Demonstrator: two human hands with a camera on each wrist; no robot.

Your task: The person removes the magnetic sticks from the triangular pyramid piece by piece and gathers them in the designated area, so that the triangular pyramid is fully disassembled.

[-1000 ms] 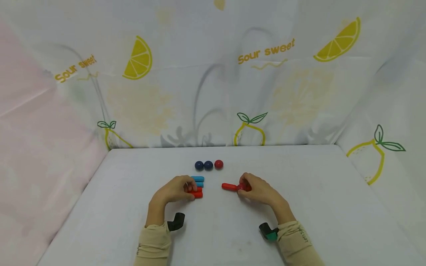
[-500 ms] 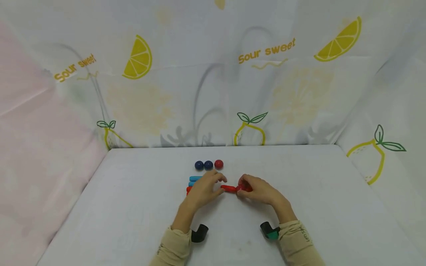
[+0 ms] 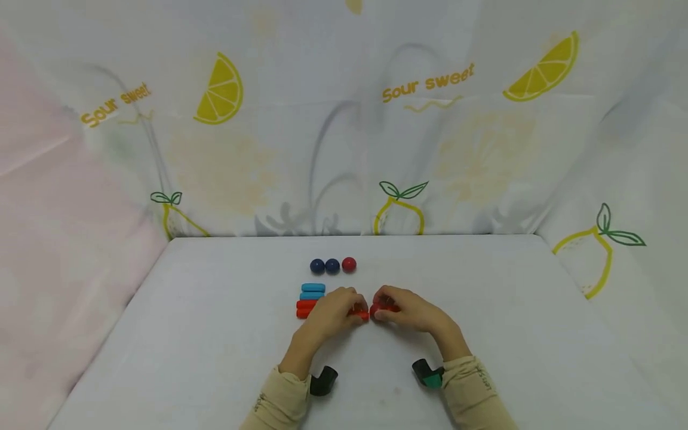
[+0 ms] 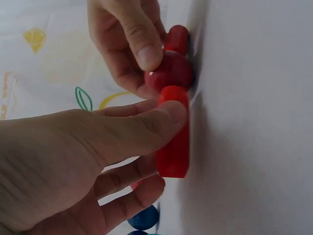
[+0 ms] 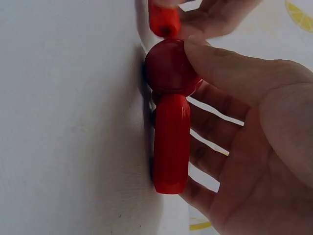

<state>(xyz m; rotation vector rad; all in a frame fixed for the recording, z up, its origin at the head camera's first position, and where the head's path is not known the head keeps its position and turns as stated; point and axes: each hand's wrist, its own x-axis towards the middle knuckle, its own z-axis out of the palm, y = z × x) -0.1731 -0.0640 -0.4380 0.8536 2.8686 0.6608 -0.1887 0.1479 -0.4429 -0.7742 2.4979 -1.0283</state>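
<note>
My left hand (image 3: 334, 312) pinches a short red rod (image 4: 173, 152) between thumb and fingers. In my right hand (image 3: 412, 309) a glossy red ball (image 5: 168, 68) is gripped by thumb and fingers. A second red rod (image 5: 171, 147) extends from the ball's other side, beneath my right fingers. The left rod's end faces the ball, and the right wrist view shows a narrow gap between them. Both hands work low over the white tabletop (image 3: 457, 269), fingertips close together.
Left of my left hand lie two blue rods (image 3: 313, 288) and two red rods (image 3: 306, 304), partly covered by that hand. Behind them sit two dark blue balls (image 3: 325, 266) and a red ball (image 3: 349, 264). A printed cloth (image 3: 301, 119) hangs behind the table.
My left hand has moved right from the stacked rods and taken hold of the red rod beside the ball. My right hand, still holding the ball, has shifted slightly left and nearer.
</note>
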